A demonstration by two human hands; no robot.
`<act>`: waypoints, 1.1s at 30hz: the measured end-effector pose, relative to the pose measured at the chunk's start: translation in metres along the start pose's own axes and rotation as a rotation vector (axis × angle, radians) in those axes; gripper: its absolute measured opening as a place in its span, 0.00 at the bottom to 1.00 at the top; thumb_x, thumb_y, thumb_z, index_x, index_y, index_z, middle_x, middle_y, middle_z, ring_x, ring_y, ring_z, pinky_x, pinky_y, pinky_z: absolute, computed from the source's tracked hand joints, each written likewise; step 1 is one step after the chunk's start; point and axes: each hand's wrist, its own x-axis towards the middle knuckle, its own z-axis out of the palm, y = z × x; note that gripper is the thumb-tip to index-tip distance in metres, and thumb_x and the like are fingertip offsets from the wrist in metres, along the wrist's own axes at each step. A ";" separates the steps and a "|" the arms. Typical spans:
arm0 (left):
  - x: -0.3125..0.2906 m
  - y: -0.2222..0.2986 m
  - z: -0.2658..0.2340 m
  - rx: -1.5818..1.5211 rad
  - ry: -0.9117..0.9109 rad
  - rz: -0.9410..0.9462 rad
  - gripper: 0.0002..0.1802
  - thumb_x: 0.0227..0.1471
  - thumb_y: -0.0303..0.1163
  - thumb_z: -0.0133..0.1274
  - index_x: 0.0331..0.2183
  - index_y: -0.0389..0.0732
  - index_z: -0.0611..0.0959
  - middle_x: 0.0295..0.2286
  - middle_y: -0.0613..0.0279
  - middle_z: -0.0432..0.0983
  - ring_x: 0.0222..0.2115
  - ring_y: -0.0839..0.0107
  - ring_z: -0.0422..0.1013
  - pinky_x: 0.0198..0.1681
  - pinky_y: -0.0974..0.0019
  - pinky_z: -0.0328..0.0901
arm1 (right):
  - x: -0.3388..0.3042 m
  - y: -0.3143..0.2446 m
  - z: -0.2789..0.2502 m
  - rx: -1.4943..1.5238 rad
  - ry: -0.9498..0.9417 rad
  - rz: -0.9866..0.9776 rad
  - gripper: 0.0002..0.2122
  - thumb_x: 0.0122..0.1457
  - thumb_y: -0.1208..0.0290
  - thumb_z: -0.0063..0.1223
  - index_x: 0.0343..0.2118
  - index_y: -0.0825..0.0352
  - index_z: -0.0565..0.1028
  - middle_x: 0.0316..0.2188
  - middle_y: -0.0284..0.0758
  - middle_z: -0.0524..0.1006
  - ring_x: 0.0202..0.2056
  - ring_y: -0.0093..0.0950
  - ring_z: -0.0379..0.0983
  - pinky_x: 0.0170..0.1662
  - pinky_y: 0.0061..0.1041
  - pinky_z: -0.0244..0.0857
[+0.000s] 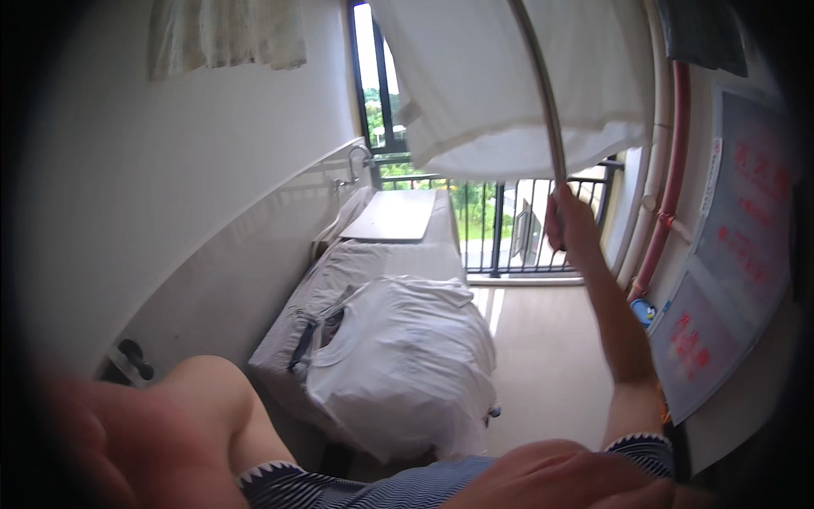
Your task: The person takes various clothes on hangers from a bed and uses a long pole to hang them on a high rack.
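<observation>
My right hand (571, 225) is raised in front, its fingers wrapped round the lower end of a long thin pole (544, 89). Up past the picture's top edge runs the pole, in front of a white garment (475, 102) that hangs high by the balcony opening. Whether the pole touches that garment, I cannot tell; its upper end is out of view. On the left my arm is bent, and my left hand (127, 450) is a large blur close to the camera, its fingers indistinct. Below lies a white shirt (398, 348), spread over a cloth-covered surface, with a dark piece beside its collar.
A pale board (390, 215) lies at the far end of the covered surface, near a wall tap (360, 154). Black railing (498, 229) closes the balcony. Red and white pipes (670, 195) and a grey panel (738, 229) line the right. More clothes (229, 34) hang upper left.
</observation>
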 end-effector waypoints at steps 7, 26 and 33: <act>0.002 -0.005 -0.039 -0.026 0.075 0.050 0.13 0.47 0.34 0.45 0.27 0.33 0.75 0.29 0.53 0.69 0.30 0.66 0.64 0.40 0.68 0.55 | 0.047 -0.099 0.034 0.052 -0.009 -0.173 0.20 0.53 0.47 0.42 0.18 0.60 0.62 0.07 0.23 0.56 0.06 0.14 0.51 0.08 0.15 0.43; -0.035 -0.030 -0.118 -0.123 0.225 0.014 0.23 0.50 0.43 0.42 0.29 0.31 0.77 0.27 0.48 0.68 0.37 0.58 0.63 0.56 0.59 0.47 | 0.138 -0.207 0.121 -0.185 0.177 -0.323 0.20 0.52 0.46 0.42 0.17 0.59 0.61 0.07 0.23 0.55 0.08 0.15 0.50 0.10 0.18 0.43; -0.036 -0.040 -0.125 -0.167 0.278 0.041 0.24 0.49 0.45 0.42 0.29 0.31 0.77 0.24 0.48 0.68 0.30 0.63 0.61 0.51 0.59 0.49 | 0.154 -0.196 0.131 -0.220 0.224 -0.361 0.20 0.51 0.46 0.44 0.18 0.60 0.62 0.07 0.23 0.55 0.07 0.15 0.49 0.08 0.18 0.43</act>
